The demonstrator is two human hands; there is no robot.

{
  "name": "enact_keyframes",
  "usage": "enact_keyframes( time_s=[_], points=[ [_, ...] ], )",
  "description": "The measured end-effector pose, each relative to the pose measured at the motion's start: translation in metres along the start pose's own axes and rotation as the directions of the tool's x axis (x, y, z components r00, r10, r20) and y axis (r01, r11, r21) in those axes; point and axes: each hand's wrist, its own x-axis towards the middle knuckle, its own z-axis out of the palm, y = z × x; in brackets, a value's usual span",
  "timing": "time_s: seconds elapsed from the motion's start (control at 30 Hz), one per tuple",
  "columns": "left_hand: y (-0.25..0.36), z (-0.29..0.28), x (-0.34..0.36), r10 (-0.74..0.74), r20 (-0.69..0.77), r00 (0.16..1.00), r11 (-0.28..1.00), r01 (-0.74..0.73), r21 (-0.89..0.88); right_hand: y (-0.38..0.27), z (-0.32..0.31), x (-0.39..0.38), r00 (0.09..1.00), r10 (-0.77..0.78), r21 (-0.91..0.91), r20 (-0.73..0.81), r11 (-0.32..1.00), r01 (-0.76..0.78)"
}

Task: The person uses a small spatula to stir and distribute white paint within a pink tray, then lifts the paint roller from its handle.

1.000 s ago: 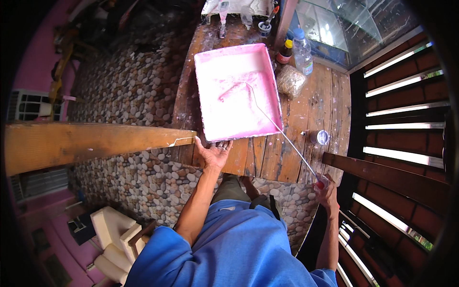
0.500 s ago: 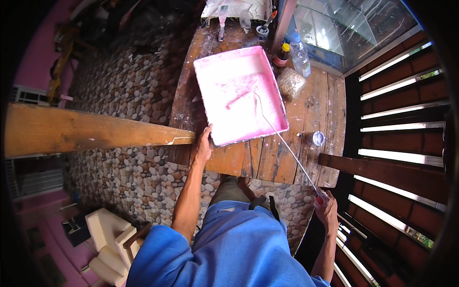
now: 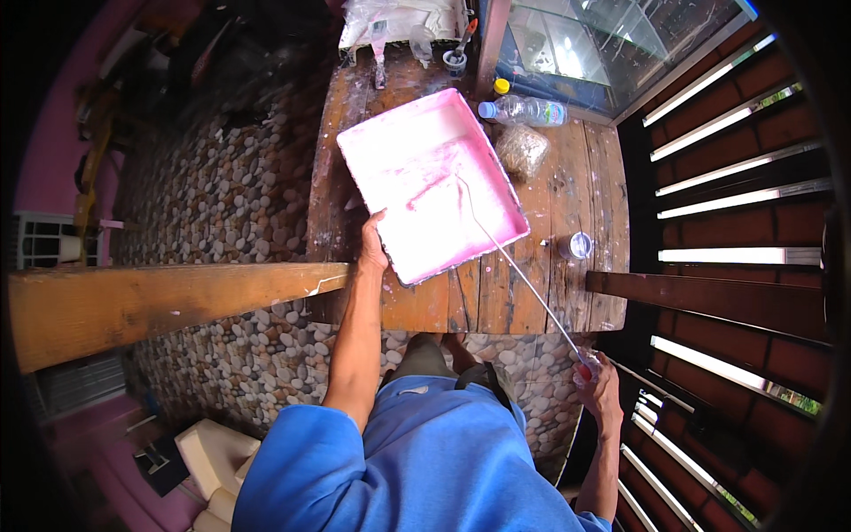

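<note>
A rectangular paint tray, coated in pink paint, sits tilted above the wooden table. My left hand is closed on its near left edge, thumb over the rim. A paint roller reaches into the tray; its long thin metal rod slants down to the right. My right hand is closed around the roller's handle, which looks wrapped in clear plastic with some red showing. The roller head is hard to tell from the pink paint inside the tray.
On the wooden table a clear water bottle lies on its side near a yellow cap and a plastic-wrapped bundle. A small paint cup stands at right, another cup with a brush behind. A wooden post juts in at left.
The tray has turned slightly counterclockwise and shifted left in view, my left hand with it. The water bottle, upright before, now lies on its side. My right hand keeps hold of the roller.
</note>
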Motion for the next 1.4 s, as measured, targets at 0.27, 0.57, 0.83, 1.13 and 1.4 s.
enact_keyframes(
  time_s=[0.27, 0.57, 0.83, 1.13, 1.4],
  points=[
    [-0.011, -0.008, 0.003, 0.004, 0.043, 0.999, 0.996, 0.000, -0.086, -0.016, 0.003, -0.015, 0.997, 0.031, 0.038, -0.064, 0.999, -0.028],
    [-0.030, 0.006, -0.060, 0.013, 0.038, 0.999, 0.998, -0.011, -0.062, -0.013, -0.040, -0.059, 0.997, 0.078, -0.049, -0.018, 0.996, -0.079],
    [-0.093, 0.000, -0.146, 0.020, 0.010, 1.000, 0.997, -0.019, -0.073, 0.056, -0.054, -0.126, 0.989, -0.101, -0.137, -0.107, 0.987, 0.086],
    [-0.182, -0.019, -0.288, 0.008, -0.066, 0.998, 0.978, -0.021, -0.209, 0.132, -0.093, -0.207, 0.952, -0.286, -0.214, -0.114, 0.942, 0.257],
    [-0.213, -0.093, -0.401, 0.073, -0.173, 0.982, 0.945, -0.124, -0.303, 0.101, -0.121, -0.225, 0.968, 0.013, -0.024, 0.252, 1.000, -0.007]
  ],
)
